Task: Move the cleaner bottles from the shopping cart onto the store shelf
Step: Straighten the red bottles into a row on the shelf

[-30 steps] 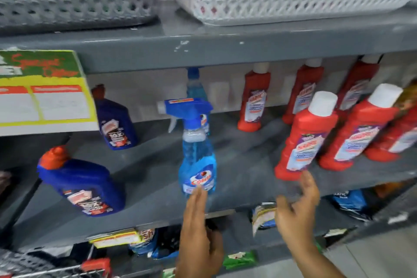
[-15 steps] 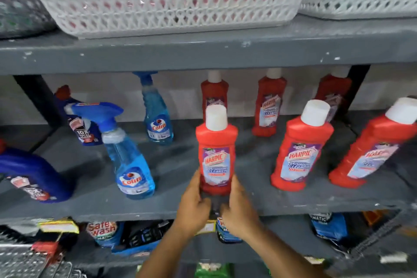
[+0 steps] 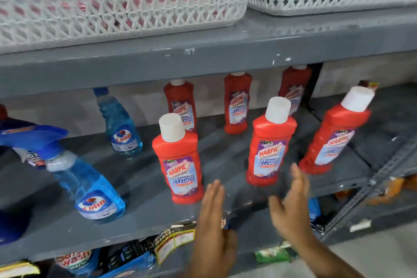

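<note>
A red Harpic bottle (image 3: pixel 179 160) with a white cap stands upright near the front of the grey shelf (image 3: pixel 144 216). Just to its right my left hand (image 3: pixel 213 228) is open with flat fingers, holding nothing. My right hand (image 3: pixel 291 207) is open too, in front of a second red Harpic bottle (image 3: pixel 269 144). A third red bottle (image 3: pixel 334 133) stands further right. Three more red bottles stand in the back row. Two blue Colin spray bottles (image 3: pixel 90 187) stand on the left of the shelf. The shopping cart is out of view.
White lattice baskets (image 3: pixel 126 7) sit on the shelf above. A dark blue bottle (image 3: pixel 9 225) is at the far left edge. Packets (image 3: pixel 74 259) lie on the shelf below. A grey upright (image 3: pixel 370 178) borders the shelf on the right.
Both hands have let go of the red Harpic bottle, which now stands on the shelf. The hands have drawn back and to the right of it, fingers open.
</note>
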The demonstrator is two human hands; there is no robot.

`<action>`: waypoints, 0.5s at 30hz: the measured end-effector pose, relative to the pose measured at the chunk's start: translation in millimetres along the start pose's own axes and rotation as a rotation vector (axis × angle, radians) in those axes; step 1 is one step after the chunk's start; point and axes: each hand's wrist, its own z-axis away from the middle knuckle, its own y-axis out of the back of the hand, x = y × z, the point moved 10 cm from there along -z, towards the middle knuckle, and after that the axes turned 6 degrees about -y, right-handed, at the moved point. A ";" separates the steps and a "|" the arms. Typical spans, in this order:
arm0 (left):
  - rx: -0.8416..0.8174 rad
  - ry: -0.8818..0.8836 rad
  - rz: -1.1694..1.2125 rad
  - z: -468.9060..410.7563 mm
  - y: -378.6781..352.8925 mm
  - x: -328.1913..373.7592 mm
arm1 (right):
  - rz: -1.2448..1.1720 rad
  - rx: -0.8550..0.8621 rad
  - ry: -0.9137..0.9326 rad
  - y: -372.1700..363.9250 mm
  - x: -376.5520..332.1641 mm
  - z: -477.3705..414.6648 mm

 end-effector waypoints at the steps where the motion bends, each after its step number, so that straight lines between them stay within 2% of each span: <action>1: -0.091 0.015 0.044 -13.3 -23.3 4.0 | 0.023 -0.077 -0.076 0.3 14.8 -13.8; 2: -0.152 0.072 0.105 -26.7 -43.8 2.2 | 0.037 -0.195 -0.123 -6.8 22.5 -21.7; 4: -0.206 0.247 0.224 -47.6 -73.3 -9.6 | 0.050 -0.381 -0.087 -24.0 19.7 -23.1; 6: -0.185 0.271 0.282 -60.3 -85.1 -13.4 | 0.084 -0.438 -0.028 -32.6 15.5 -19.5; 10: -0.079 0.266 0.229 -54.8 -80.4 -25.3 | 0.176 -0.498 -0.024 -40.7 23.8 -16.7; 15: -0.016 0.339 0.169 -51.3 -77.8 -19.5 | 0.271 -0.569 0.068 -47.1 16.6 -24.7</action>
